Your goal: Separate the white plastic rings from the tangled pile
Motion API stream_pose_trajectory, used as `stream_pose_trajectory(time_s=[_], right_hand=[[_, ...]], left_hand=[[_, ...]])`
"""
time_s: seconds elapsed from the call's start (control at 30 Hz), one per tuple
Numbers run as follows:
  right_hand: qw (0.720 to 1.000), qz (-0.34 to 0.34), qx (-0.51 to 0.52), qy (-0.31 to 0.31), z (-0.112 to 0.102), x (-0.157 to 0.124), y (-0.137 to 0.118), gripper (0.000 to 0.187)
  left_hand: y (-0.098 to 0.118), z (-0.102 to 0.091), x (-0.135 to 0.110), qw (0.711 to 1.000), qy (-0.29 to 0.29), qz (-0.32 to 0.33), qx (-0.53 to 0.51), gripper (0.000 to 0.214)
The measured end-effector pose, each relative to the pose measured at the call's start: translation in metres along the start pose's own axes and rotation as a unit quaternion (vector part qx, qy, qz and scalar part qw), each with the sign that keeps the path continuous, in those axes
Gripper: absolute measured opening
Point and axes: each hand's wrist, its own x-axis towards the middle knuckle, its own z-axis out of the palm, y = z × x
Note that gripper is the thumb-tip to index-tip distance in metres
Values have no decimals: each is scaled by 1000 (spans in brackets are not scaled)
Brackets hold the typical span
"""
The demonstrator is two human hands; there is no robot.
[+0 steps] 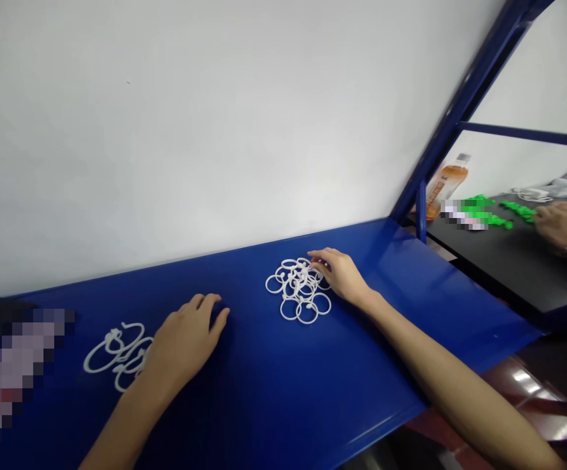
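Note:
A pile of thin white plastic rings with small knobs [306, 290] lies on the blue table [264, 391]. At its right edge, my right hand [340, 271] reaches over the rings with fingers apart; the fingertips partly cover some rings, and I cannot tell whether they touch. Further left is a smaller loose group of similar white rings [100, 358], some with open, curved ends. My left hand [185, 339] is just to the right of that group, palm down with thumb and fingers apart, holding nothing. The left wrist and hand hide part of the group.
A white wall [190, 130] stands behind the table. A blurred-out item [19, 372] lies at far left. Right of a blue metal frame [435, 140] is a black table [489, 261] with green pieces [518, 211], an orange drink bottle [447, 186] and another person's hands [560, 225].

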Motion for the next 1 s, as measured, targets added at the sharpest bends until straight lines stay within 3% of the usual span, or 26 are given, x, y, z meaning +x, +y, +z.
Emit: stream_pose_trajectory(time_s=[0.13, 0.23, 0.4, 0.53, 0.7, 0.83, 1.0], right_hand=[[1000, -9, -18, 20, 2, 0, -1, 18], [998, -19, -39, 39, 0, 0, -4, 18], [995, -44, -58, 61, -4, -1, -14, 21], [992, -81, -55, 76, -6, -5, -29, 22], [988, -142, -27, 54, -4, -17, -55, 23], [979, -201, 12, -17, 4, -28, -76, 23], [975, -220, 20, -35, 5, -30, -85, 22]], left_hand=[[7, -1, -1, 981, 7, 102, -164, 34], [5, -3, -1, 966, 28, 141, -217, 30], [-6, -2, 2, 984, 85, 108, -117, 34], [-10, 0, 1, 994, 38, 106, -3, 36], [-1, 2, 4, 990, 20, 132, -52, 23], [13, 0, 1, 978, 20, 172, -119, 24], [13, -8, -12, 985, -10, 155, -70, 27]])
